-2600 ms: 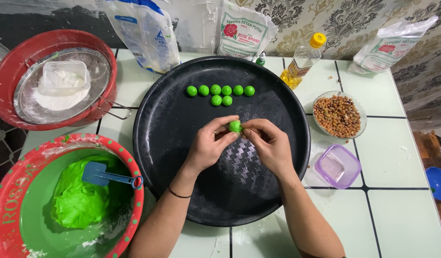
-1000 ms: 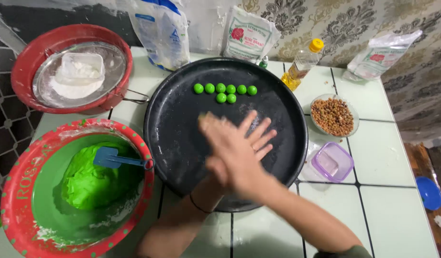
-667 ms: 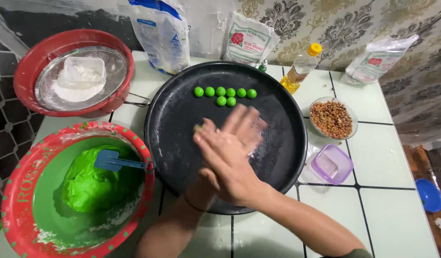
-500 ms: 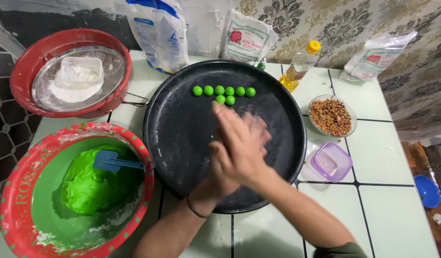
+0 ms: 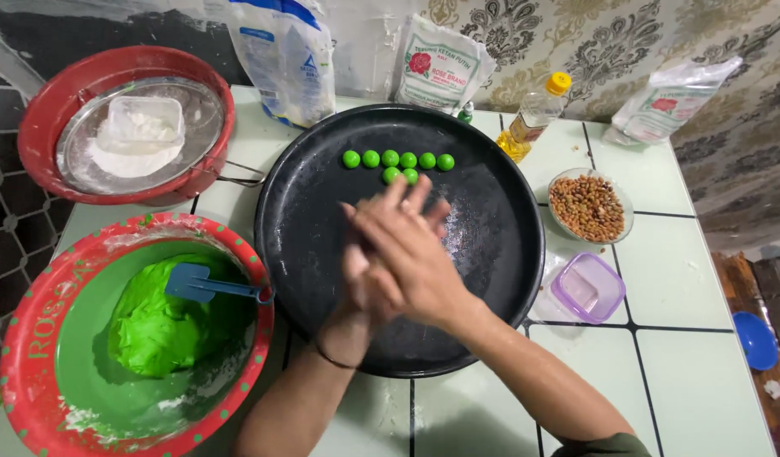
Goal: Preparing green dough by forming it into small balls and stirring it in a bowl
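Observation:
My right hand (image 5: 411, 250) lies flat over my left hand (image 5: 356, 300), palm against palm, above the middle of a round black tray (image 5: 299, 182). What sits between the palms is hidden; earlier a small green dough ball was held there. Several finished green balls (image 5: 398, 161) lie in two short rows at the tray's far side. A lump of green dough (image 5: 157, 330) with a blue spatula (image 5: 200, 283) stuck in it fills the red-rimmed bowl (image 5: 35, 338) at the left.
A red bowl (image 5: 52, 89) with a sieve of white flour stands far left. Flour bags (image 5: 284, 51) and an oil bottle (image 5: 534, 114) line the wall. A peanut dish (image 5: 586, 206) and a purple container (image 5: 586, 288) sit right of the tray.
My hands went from pinching the green ball at the fingertips to pressing flat together. The upper palm slides back and forth over the lower one above the tray.

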